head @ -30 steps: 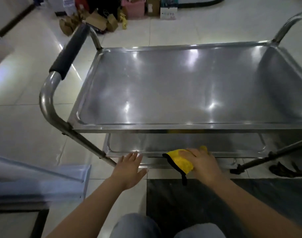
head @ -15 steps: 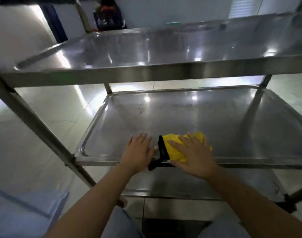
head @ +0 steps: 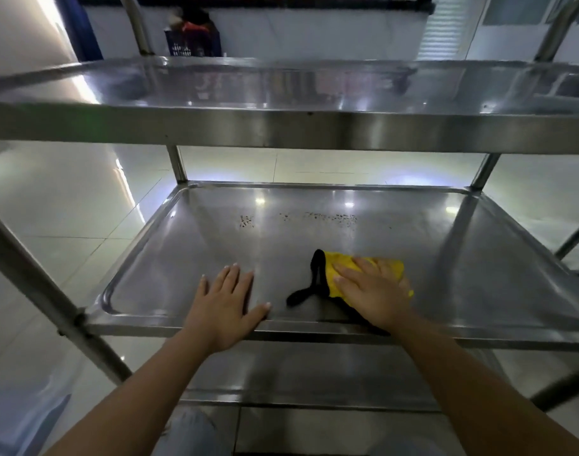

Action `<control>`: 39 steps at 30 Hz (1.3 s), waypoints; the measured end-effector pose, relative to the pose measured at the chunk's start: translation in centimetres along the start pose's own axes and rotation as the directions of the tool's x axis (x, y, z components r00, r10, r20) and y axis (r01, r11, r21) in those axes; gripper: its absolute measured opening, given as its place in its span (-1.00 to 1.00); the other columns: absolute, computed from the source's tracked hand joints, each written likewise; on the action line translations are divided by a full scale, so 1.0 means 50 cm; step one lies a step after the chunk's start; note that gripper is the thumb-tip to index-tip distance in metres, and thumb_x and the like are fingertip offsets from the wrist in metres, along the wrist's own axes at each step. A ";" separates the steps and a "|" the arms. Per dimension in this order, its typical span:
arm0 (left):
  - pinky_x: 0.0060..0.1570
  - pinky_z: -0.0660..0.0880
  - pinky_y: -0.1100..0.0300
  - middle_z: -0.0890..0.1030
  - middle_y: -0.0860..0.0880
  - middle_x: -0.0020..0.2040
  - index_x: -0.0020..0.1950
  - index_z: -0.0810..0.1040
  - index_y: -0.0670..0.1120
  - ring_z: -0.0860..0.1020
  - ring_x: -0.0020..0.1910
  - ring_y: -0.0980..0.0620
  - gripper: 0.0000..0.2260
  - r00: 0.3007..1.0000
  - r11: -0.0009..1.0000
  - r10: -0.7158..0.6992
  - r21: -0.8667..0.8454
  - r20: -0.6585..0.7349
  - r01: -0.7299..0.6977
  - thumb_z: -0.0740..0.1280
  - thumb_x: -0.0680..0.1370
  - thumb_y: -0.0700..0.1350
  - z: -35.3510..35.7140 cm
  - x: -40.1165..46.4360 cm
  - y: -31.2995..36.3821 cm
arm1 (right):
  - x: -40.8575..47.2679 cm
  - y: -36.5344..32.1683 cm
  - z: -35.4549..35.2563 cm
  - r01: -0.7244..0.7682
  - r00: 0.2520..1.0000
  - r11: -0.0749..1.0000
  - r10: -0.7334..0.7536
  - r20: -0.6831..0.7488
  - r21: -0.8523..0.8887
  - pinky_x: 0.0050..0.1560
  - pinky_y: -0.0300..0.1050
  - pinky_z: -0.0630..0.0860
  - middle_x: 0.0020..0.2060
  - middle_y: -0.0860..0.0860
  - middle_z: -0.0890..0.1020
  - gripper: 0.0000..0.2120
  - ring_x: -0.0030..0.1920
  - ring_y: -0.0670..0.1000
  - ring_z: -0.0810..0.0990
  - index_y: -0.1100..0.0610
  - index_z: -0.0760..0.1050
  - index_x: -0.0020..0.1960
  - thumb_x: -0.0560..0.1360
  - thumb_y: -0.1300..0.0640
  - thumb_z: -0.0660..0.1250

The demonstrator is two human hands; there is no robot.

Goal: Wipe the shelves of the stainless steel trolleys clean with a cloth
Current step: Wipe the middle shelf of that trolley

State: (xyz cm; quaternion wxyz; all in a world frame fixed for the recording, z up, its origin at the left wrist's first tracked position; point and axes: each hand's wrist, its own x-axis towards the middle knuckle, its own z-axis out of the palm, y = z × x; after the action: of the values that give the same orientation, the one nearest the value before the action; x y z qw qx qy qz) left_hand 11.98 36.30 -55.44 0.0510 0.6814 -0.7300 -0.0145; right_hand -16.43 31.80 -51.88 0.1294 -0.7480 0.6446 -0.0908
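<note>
A stainless steel trolley fills the view, its top shelf [head: 281,126] at eye height and its middle shelf [head: 446,258] below it. On the middle shelf lies a yellow cloth [head: 341,268] with a black edge and loop. My right hand [head: 370,291] presses flat on the cloth near the shelf's front rim. My left hand [head: 225,297] rests flat on the bare steel to the left, fingers spread, holding nothing. Dark specks [head: 314,218] dot the shelf farther back. A bottom shelf [head: 314,373] shows under my arms.
Slanted trolley legs [head: 34,284] run down at the left, upright posts [head: 178,166] stand at the back. Glossy white floor tiles [head: 67,209] surround the trolley. A dark crate [head: 192,44] sits far behind, against a white wall.
The view has dropped from above the top shelf to the level of the middle shelf. My right hand has slid the cloth farther onto that shelf and rightward; my left hand now lies flat on it.
</note>
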 end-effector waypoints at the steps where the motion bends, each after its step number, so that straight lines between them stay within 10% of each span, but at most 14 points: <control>1: 0.48 -0.14 -0.12 -0.03 -0.04 0.59 0.57 -0.07 0.06 -0.10 0.56 0.02 -0.13 1.000 1.000 -0.004 0.006 -0.007 0.004 -0.32 0.37 0.49 0.000 -0.001 0.002 | 0.016 -0.031 0.014 0.041 0.999 0.998 -0.041 0.005 -0.048 0.38 0.34 -0.07 0.49 -0.20 0.16 -0.61 0.50 0.07 0.00 -0.42 0.19 0.36 0.54 -0.33 -0.07; 10: 0.51 -0.11 -0.02 0.00 0.05 0.59 0.58 -0.03 -0.03 -0.07 0.55 0.13 -0.07 0.998 0.993 -0.068 -0.100 0.013 0.069 -0.10 0.37 0.53 -0.036 -0.014 0.016 | 0.058 -0.118 0.059 0.260 0.960 0.953 -0.273 -0.067 -0.154 0.34 0.32 0.07 0.49 -0.17 0.19 -0.57 0.48 0.06 0.07 -0.36 0.16 0.41 0.54 -0.30 -0.02; 19: 0.40 0.20 -0.01 0.31 -0.06 0.50 0.48 0.31 -0.05 0.31 0.44 -0.10 -0.47 0.981 0.970 -0.177 -0.183 -0.077 0.161 -0.05 0.63 0.20 -0.083 0.011 -0.121 | 0.051 -0.034 0.020 0.051 0.997 0.999 -0.052 -0.051 -0.016 0.41 0.27 0.10 0.49 -0.14 0.21 -0.57 0.47 0.04 0.11 -0.33 0.19 0.42 0.54 -0.20 0.05; 25: 0.17 0.41 -0.07 0.56 -0.09 0.01 0.02 0.54 -0.12 0.51 0.06 -0.12 -0.64 0.905 0.906 -0.373 -0.288 -0.202 0.310 0.03 0.64 0.06 -0.056 0.002 -0.155 | 0.061 -0.199 0.086 0.214 0.971 0.971 -0.224 -0.089 -0.108 0.35 0.31 0.12 0.46 -0.20 0.24 -0.50 0.47 0.04 0.12 -0.42 0.22 0.34 0.43 -0.43 -0.07; 32: 0.21 0.37 -0.01 0.55 -0.13 0.16 0.08 0.55 -0.15 0.46 0.20 -0.13 -0.68 0.898 0.912 -0.379 -0.253 -0.225 0.322 0.06 0.65 -0.02 -0.048 0.008 -0.165 | 0.136 -0.374 0.138 0.422 0.906 0.901 -0.415 0.085 -0.104 0.33 0.39 0.01 0.50 -0.18 0.14 -0.54 0.50 0.08 0.02 -0.40 0.11 0.40 0.51 -0.37 -0.06; 39: 0.26 0.35 -0.04 0.52 -0.09 0.16 0.10 0.51 -0.09 0.44 0.21 -0.10 -0.69 0.935 0.935 -0.304 -0.245 -0.180 0.257 0.06 0.64 0.05 -0.047 0.000 -0.178 | 0.144 -0.238 0.084 0.329 0.944 0.930 -0.322 0.068 -0.163 0.40 0.29 0.05 0.52 -0.18 0.10 -0.52 0.52 0.00 -0.01 -0.40 0.02 0.43 0.52 -0.37 -0.09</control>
State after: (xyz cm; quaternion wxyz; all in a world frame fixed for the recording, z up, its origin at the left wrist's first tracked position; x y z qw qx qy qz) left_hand 21.07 35.78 -53.90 0.2014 0.7668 -0.6088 -0.0276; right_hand -2.85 26.61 -52.40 0.0603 -0.8545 0.5144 -0.0398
